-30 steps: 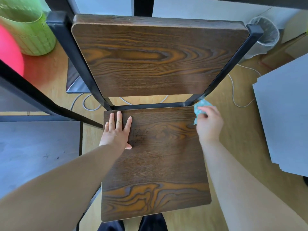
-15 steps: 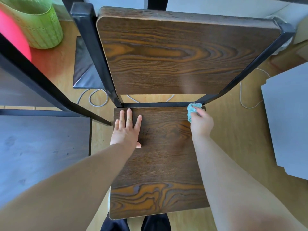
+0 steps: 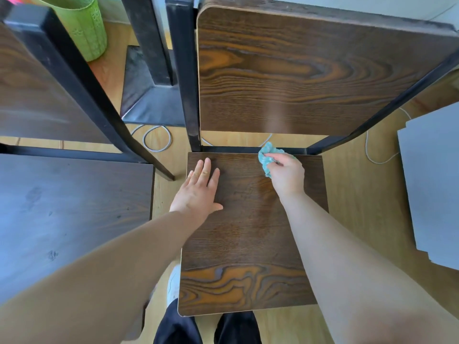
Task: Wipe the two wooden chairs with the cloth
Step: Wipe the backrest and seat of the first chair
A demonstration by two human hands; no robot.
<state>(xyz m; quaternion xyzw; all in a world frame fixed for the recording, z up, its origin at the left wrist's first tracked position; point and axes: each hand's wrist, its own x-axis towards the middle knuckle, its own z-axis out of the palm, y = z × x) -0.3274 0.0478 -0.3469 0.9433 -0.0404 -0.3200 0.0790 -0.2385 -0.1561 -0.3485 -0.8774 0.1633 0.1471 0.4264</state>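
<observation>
Head view: your right hand (image 3: 285,173) pinches the teal cloth (image 3: 268,156) at the chair seat (image 3: 248,234)'s back edge, left hand (image 3: 198,192) spread flat bracing it; likely next, sweep the cloth forward.

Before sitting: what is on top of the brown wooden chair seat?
The left hand lies flat on the brown wooden seat; the right hand grips a crumpled teal cloth at its back edge. Wood beneath them is hidden.

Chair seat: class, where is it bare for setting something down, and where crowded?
Bare: the seat front, between the forearms; the left chair's seat. Crowded: the rear strip, with the left hand flat and the right hand gripping the cloth.
</observation>
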